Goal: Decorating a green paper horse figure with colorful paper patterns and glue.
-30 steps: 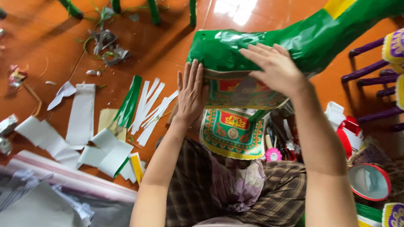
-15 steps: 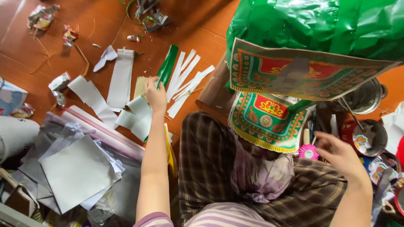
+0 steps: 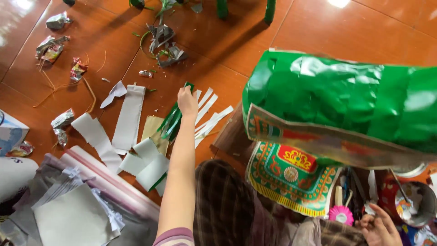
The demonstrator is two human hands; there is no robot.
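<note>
Left hand: we see our left hand (image 3: 187, 101) stretched far out over the floor, its fingers closed down on the top of the green strips (image 3: 172, 122), pinching or pressing them; we cannot tell which.
Green strips: a narrow bundle lying slantwise on the tiled floor (image 3: 291, 32), just beside a tan paper piece (image 3: 152, 130).
White strips: thin white strips (image 3: 210, 119) fan out on the floor just to the right of that hand, touching one another.
White paper pieces: broader white paper pieces (image 3: 129, 116) with jagged ends lie to the left of the green strips, some overlapping.
Right hand: our right hand (image 3: 380, 228) sits low at the frame's lower right, fingers loosely spread and grasping nothing we can see, near a pink round brush (image 3: 341, 215).
Green paper form: a large shiny green paper form (image 3: 346, 98) fills the right side, with an ornate red, green and gold printed panel (image 3: 291, 175) hanging below it over our lap.
Metal tin: an open metal tin (image 3: 416, 202) stands just beside the right hand.
Scraps: crumpled foil scraps (image 3: 51, 45) lie well apart at upper left.
Plastic sheets: clear plastic sheets (image 3: 73, 205) lie at lower left.
</note>
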